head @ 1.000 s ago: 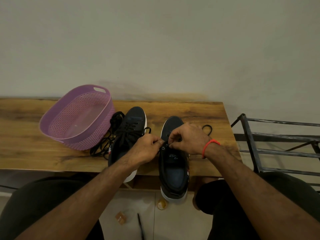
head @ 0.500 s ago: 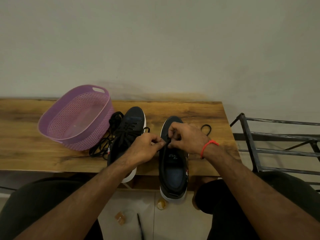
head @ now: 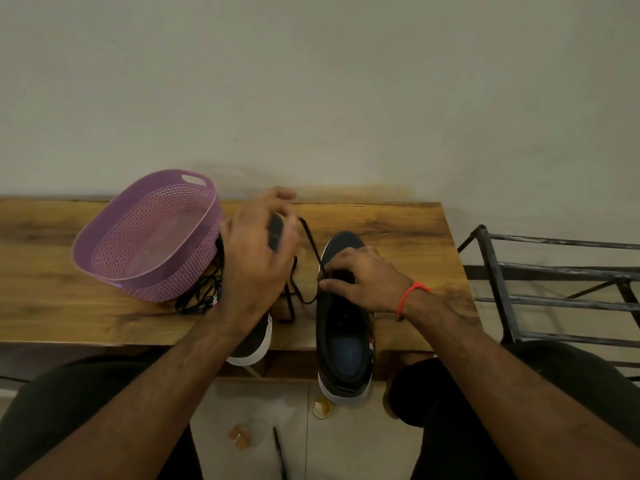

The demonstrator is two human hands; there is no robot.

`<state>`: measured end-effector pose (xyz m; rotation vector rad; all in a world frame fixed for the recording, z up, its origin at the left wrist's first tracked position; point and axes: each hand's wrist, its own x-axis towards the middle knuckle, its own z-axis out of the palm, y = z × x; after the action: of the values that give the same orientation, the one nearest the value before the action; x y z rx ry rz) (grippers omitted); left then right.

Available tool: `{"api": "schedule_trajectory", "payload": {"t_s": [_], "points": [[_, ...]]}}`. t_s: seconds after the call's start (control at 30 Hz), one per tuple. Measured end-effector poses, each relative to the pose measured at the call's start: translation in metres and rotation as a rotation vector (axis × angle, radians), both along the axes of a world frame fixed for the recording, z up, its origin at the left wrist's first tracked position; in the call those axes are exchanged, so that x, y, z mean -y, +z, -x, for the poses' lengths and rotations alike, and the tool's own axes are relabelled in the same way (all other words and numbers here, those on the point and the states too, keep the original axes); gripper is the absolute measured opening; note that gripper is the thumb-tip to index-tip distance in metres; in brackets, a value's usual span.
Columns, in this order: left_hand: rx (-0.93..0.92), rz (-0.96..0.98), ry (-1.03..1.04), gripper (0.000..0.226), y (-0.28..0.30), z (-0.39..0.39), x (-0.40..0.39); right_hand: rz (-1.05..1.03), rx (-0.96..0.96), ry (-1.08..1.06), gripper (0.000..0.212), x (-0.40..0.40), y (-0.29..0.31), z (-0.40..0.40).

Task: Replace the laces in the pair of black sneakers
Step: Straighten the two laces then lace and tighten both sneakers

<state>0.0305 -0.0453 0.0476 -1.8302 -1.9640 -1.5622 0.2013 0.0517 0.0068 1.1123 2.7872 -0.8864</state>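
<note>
Two black sneakers with white soles stand on the wooden table [head: 398, 226], heels over its near edge. The right sneaker [head: 344, 344] has its tongue area under my right hand [head: 360, 277], whose fingers curl around the eyelets and hold the shoe. A black lace [head: 311, 247] runs taut from there up and left to my left hand [head: 258, 251], which is raised over the left sneaker [head: 254, 344] and pinches the lace's upper end. Most of the left sneaker is hidden by that hand. A slack lace loop [head: 294, 296] lies between the shoes.
A purple perforated basket [head: 149, 237] stands tilted at the left, with a pile of loose black laces [head: 201, 296] beside it. A black metal rack [head: 554, 289] stands to the right of the table. Small objects lie on the floor tiles below.
My left hand has lifted up and to the left, drawing the lace out of the right sneaker. My right hand has stayed on the shoe's eyelets.
</note>
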Motion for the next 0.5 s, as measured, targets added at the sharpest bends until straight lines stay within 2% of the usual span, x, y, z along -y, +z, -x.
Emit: {"api": "schedule_trajectory", "payload": {"t_s": [0.07,0.1,0.17,0.23,0.3,0.4,0.5], "points": [[0.232,-0.107,-0.035,0.006,0.007,0.000,0.000,0.004,-0.002,-0.008,0.035,0.001,0.004,-0.001],[0.337,-0.065,-0.029,0.005,0.010,0.001,-0.001,-0.015,-0.017,-0.015,0.031,0.001,0.006,-0.001],[0.433,0.255,0.002,0.006,0.004,0.008,-0.006,-0.065,-0.151,-0.046,0.024,0.001,0.009,-0.002],[0.378,0.688,-0.085,0.009,-0.013,0.014,-0.009,-0.029,-0.442,-0.132,0.017,0.004,0.013,0.000],[0.380,0.880,-0.261,0.013,-0.029,0.012,-0.008,0.030,-0.682,-0.191,0.011,0.006,0.017,0.002],[0.449,0.938,-0.368,0.019,-0.031,-0.004,-0.007,0.059,-0.794,-0.168,0.007,0.008,0.022,0.003],[0.335,0.880,-0.302,0.014,-0.026,-0.011,-0.008,0.125,-0.745,-0.174,0.010,0.008,0.020,0.003]]}}
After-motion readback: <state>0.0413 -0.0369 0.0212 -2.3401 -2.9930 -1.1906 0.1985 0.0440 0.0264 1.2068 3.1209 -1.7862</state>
